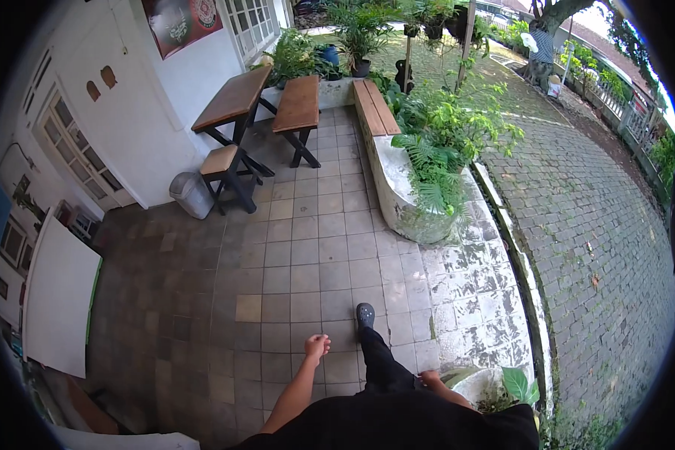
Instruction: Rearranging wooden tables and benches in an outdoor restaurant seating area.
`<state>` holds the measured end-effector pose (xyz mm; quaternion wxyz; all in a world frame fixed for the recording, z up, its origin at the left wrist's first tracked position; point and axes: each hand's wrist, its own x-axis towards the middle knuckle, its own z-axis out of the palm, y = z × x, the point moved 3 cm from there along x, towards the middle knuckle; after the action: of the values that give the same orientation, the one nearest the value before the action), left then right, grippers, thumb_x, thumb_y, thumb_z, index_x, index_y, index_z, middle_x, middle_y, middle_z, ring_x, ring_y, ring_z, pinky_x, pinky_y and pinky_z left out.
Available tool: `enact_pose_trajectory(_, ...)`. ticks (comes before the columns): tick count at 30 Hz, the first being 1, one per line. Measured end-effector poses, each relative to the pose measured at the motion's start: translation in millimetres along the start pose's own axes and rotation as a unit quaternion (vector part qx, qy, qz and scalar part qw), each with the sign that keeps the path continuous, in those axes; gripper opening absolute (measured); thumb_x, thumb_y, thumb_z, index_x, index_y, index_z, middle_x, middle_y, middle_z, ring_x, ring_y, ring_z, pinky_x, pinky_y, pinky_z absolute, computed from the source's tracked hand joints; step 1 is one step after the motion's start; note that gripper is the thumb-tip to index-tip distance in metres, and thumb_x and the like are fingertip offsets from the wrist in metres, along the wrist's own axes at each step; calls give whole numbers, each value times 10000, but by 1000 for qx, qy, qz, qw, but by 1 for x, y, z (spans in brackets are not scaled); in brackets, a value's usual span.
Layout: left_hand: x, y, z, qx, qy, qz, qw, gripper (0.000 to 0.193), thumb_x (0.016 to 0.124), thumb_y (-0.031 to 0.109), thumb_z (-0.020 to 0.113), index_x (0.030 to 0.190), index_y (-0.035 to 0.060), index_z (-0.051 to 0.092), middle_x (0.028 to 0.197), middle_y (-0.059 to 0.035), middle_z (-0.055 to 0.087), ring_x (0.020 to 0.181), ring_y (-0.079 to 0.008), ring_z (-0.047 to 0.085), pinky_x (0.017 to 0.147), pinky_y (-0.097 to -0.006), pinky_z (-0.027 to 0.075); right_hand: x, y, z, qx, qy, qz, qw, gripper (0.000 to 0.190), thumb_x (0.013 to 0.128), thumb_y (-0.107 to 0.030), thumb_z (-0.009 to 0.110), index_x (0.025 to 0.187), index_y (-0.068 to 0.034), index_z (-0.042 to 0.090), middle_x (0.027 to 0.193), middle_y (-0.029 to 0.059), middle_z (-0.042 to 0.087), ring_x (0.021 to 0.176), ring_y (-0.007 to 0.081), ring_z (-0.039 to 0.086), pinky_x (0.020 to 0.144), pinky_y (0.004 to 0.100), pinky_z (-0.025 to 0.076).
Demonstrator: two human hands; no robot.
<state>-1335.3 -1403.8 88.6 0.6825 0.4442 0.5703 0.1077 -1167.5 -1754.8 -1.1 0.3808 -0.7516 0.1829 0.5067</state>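
Note:
My left hand (318, 345) hangs in front of my body over the tiled floor (306, 278), its fingers curled in and nothing seen in them. Down by my right thigh is my right hand (429, 378), partly hidden, so its grip is unclear. It is nearest to a rounded, weathered planter (464, 385) holding a broad-leaved plant (517, 385). One dark clog (365, 315) with holes reaches forward on the tiles, below a black trouser leg (383, 360).
Ahead at left stand a wooden table (233, 100), a bench (297, 106), a stool (220, 160) and a grey trash bin (192, 194). A curved masonry planter (391, 180) edges the walkway. A white panel (62, 292) stands left; brick paving (607, 253) lies right beyond a gutter (512, 236).

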Motion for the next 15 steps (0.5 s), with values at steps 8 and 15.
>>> enact_pose_trajectory(8,113,58,-8,26,128,-62,989,120,725,124,539,744,5,536,601,-58,557,425,-100,479,353,-202,371,100,-240,21,56,-28,22,998,238,756,-162,381,935,-65,503,844,125,550,689,236,531,535,349,406)
enact_pose_trajectory(15,205,115,-40,-63,146,-124,979,371,810,321,350,875,-5,516,694,-96,569,535,-166,531,456,-267,409,149,-538,98,-8,-9,-196,981,168,720,-66,400,852,-51,503,692,97,562,542,169,534,426,264,407)
